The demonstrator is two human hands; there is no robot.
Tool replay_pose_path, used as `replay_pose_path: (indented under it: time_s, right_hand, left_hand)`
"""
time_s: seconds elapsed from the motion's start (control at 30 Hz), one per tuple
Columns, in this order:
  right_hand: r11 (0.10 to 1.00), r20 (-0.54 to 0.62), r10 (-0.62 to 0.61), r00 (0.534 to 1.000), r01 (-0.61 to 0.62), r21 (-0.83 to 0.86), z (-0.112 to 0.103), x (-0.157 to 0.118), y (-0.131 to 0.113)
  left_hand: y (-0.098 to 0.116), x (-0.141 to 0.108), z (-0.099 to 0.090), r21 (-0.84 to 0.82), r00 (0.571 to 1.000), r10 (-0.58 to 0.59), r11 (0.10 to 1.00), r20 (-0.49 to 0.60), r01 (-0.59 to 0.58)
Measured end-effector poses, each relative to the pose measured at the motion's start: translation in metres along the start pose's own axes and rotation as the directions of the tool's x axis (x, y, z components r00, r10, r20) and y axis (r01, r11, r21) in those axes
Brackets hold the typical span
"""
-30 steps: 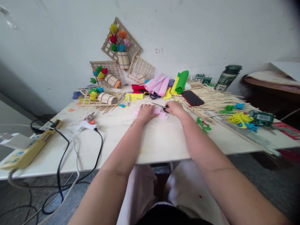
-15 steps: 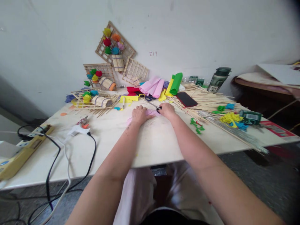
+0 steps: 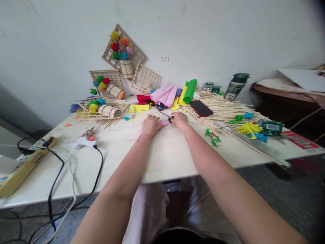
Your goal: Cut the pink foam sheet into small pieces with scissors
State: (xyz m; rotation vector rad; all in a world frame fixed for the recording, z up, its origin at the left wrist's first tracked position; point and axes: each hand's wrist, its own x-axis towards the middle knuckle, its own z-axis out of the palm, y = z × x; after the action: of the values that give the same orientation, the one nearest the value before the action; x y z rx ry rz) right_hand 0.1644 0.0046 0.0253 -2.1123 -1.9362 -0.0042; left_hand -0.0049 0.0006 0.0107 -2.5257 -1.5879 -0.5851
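Observation:
A sheet of pink paper (image 3: 140, 133) lies on the white table (image 3: 167, 156), partly covered by my hands. My left hand (image 3: 150, 125) rests flat on it, thumb stretched to the right and fingers apart. Closed around the dark handle of a pair of scissors (image 3: 166, 116) is my right hand (image 3: 179, 120), at the paper's right end. The blades point away and to the left, just above or on the paper; I cannot tell whether they touch it.
Behind my hands lie rolled pink paper (image 3: 166, 95), a green roll (image 3: 190, 91) and a phone (image 3: 201, 107). Wooden sticks (image 3: 228, 106) spread right, near green leaf-like pieces (image 3: 212, 137). A glue gun (image 3: 85, 142), its cord and a power strip (image 3: 27, 166) occupy the left.
The whole view has shifted slightly. My right hand and the scissors have barely moved; my left hand stays on the pink paper.

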Motion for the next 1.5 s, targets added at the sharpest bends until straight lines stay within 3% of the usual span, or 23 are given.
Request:
replay_pose_path:
  time_s: [0.13, 0.27, 0.4, 0.6, 0.77, 1.0, 1.17, 1.27, 1.33, 1.4, 1.5]
  right_hand:
    - [0.995, -0.065, 0.042, 0.997, -0.035, 0.096, -0.005, -0.001, 0.002]
    - [0.968, -0.053, 0.086, 0.995, -0.071, 0.241, -0.008, 0.0, 0.003]
    - [0.946, -0.003, 0.071, 0.997, -0.067, 0.316, -0.002, 0.001, 0.006]
    - [0.905, -0.046, 0.021, 0.999, 0.0, 0.424, 0.008, 0.004, 0.003]
    - [0.915, -0.073, 0.095, 0.993, -0.059, 0.399, 0.003, 0.0, 0.003]
    - [0.951, -0.048, 0.165, 0.985, -0.145, 0.274, -0.001, -0.004, 0.012]
    - [0.917, -0.013, 0.085, 0.996, -0.073, 0.392, 0.008, -0.004, -0.007]
    - [0.842, 0.005, -0.026, 1.0, 0.019, 0.538, 0.021, -0.002, -0.025]
    - [0.746, 0.043, -0.103, 0.994, 0.048, 0.664, 0.028, -0.001, -0.035]
    - [0.617, 0.085, -0.137, 0.987, 0.018, 0.787, 0.03, -0.003, -0.04]
    - [0.445, 0.115, -0.075, 0.991, -0.07, 0.893, 0.024, -0.006, -0.038]
  left_hand:
    - [-0.003, -0.001, -0.006, -0.004, 1.0, -0.008, 1.0, -0.02, 0.008]
    - [-0.008, -0.001, -0.007, 0.008, 0.994, -0.108, 0.994, 0.026, 0.108]
    - [-0.01, -0.001, -0.006, -0.014, 0.981, -0.175, 0.984, 0.081, 0.177]
    - [-0.009, -0.002, -0.008, -0.042, 0.973, -0.22, 0.974, 0.067, 0.223]
    - [-0.017, -0.004, -0.001, -0.062, 0.982, -0.177, 0.983, -0.073, 0.172]
    - [-0.012, -0.001, 0.001, -0.043, 0.997, -0.06, 0.997, 0.056, 0.063]
    - [-0.019, -0.001, -0.006, 0.006, 0.994, -0.086, 0.996, 0.065, 0.086]
    - [-0.029, -0.002, -0.013, 0.05, 0.989, -0.13, 0.991, 0.07, 0.126]
    - [-0.034, -0.003, -0.019, 0.097, 0.981, -0.178, 0.981, 0.082, 0.17]
    - [-0.036, -0.004, -0.023, 0.121, 0.966, -0.232, 0.968, 0.111, 0.219]
    - [-0.036, -0.004, -0.026, 0.103, 0.962, -0.252, 0.965, 0.108, 0.242]
